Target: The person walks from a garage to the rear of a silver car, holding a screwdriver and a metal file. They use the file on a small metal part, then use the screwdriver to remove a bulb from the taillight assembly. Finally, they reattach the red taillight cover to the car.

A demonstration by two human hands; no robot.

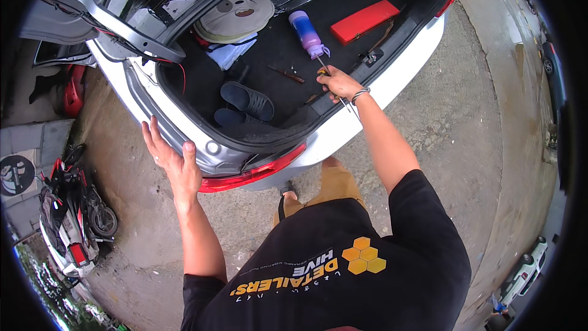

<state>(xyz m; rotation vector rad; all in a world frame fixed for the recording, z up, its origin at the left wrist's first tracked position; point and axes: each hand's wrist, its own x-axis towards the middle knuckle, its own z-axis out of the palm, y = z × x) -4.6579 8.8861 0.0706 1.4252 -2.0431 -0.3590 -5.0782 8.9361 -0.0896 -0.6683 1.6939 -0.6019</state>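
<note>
My right hand (339,83) is closed around a screwdriver (323,65) with a dark and yellow handle, over the rear sill of an open car trunk (343,94). Its thin metal shaft points into the trunk, toward the base of a blue and purple bottle (306,32). Thin metal rods also stick out below the hand; whether they belong to a second tool I cannot tell. My left hand (177,162) is open, fingers apart, beside the left rear corner of the car and the red tail light (254,170). It holds nothing.
Inside the trunk lie a red box (364,21), a slim tool with a brown handle (286,74), dark clogs (248,102), and a panda-face cushion (237,15) on white cloth. The raised tailgate (113,18) hangs at upper left. A motorcycle (76,211) stands farther left.
</note>
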